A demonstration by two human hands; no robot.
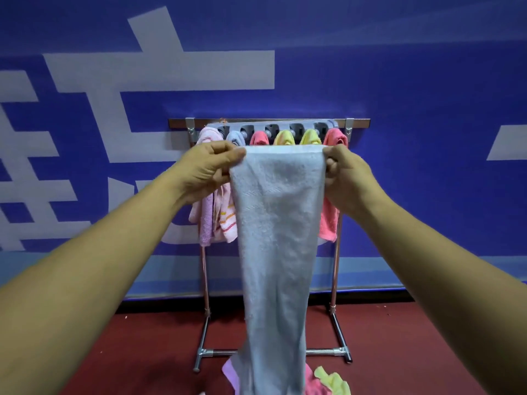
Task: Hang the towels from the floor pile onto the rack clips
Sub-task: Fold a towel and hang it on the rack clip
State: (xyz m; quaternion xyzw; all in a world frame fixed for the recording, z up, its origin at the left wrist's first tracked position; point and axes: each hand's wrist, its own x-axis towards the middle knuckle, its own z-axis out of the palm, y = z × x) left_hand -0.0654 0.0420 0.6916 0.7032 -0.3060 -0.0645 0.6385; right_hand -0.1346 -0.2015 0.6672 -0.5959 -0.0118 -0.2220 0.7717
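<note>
Now, you face a blue wall banner [399,67], with the metal rack [335,266] standing before it on the red floor [399,337]. You hold a light blue towel [273,223] spread in front of the rack, its lower end hanging over the floor pile [328,380]. Your left hand [208,166] and right hand [348,175] each keep a grip pinched on a top corner. Smaller hung towels [205,223] dangle from the grey clip strip [285,128].
</note>
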